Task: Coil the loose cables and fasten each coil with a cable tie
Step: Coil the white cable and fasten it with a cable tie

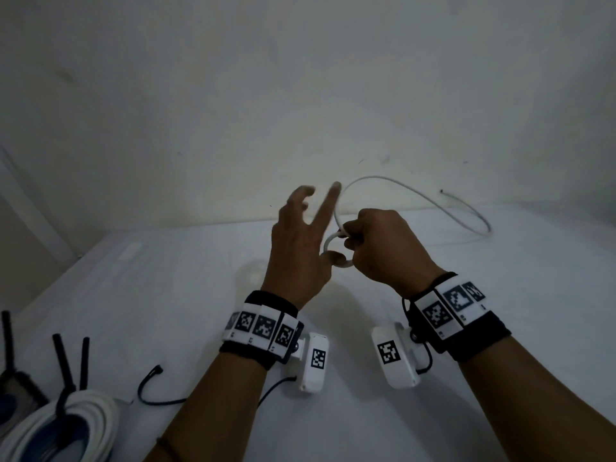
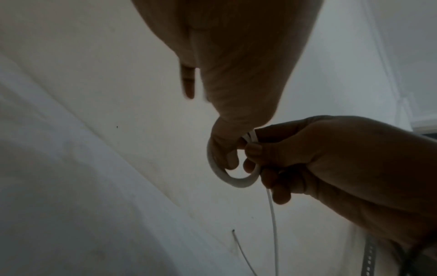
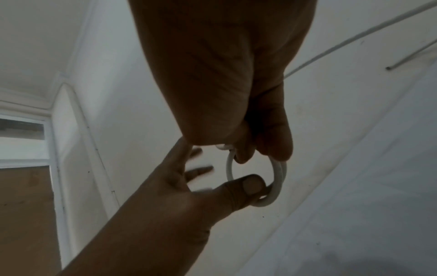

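**One coil tied, a second barely begun**

At the far left of the table [image 1: 433, 411], near its front edge, a bundle [image 1: 63, 425] of white cable lies wound up, with a black tie [image 1: 65, 368] cinched round it and its two tails standing up. That one looks finished. Left of it, cut off by the frame, stands another black strip beside something dark; what it is cannot be told. A loose black cord [image 1: 150, 388] lies just right of the bundle, and whether it awaits coiling or belongs to the wrist gear is unclear.

In the middle, held above the table, the work in hand is a thin white cable [image 1: 400, 188]. The left hand [image 1: 300, 248] is spread, fingers straight and splayed, with only its thumb hooked through a small loop [image 3: 276, 186] and bracing it from inside. The right hand [image 1: 383, 248] is curled tight round the top of that loop, pinching the turns together.

The wrist views show two or three turns, small and round, lying side by side. To the right, most of the cable is unwound: it arcs up from the hands, sweeps down to the far right of the table and doubles back to a free end [image 1: 441, 191]. By my reading, winding has hardly started and this cable's tie is yet to come.
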